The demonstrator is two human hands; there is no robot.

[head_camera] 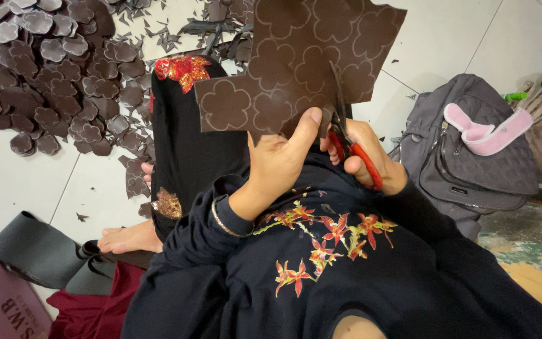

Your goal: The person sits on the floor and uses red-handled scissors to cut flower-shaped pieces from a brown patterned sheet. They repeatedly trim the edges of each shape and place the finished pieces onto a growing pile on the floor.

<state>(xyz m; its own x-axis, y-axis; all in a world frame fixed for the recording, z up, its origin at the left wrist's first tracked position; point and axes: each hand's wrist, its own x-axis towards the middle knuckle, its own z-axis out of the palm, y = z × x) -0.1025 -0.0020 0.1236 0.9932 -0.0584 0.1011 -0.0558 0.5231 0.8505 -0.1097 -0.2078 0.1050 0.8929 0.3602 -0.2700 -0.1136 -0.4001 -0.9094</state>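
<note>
My left hand (280, 157) pinches the lower edge of a dark brown sheet (296, 63) marked with pale flower outlines, holding it upright in front of me. My right hand (365, 154) grips red-handled scissors (346, 141), whose blades reach up into the sheet near its lower right part. Both arms wear black sleeves with flower embroidery, and a thin bangle sits on the left wrist.
A pile of cut brown flower shapes (51, 69) and small offcuts (177, 31) covers the white tiled floor at upper left. A grey backpack (465, 157) with a pink pad stands at right. Dark rolled sheets (39, 251) lie at lower left near my bare foot (130, 238).
</note>
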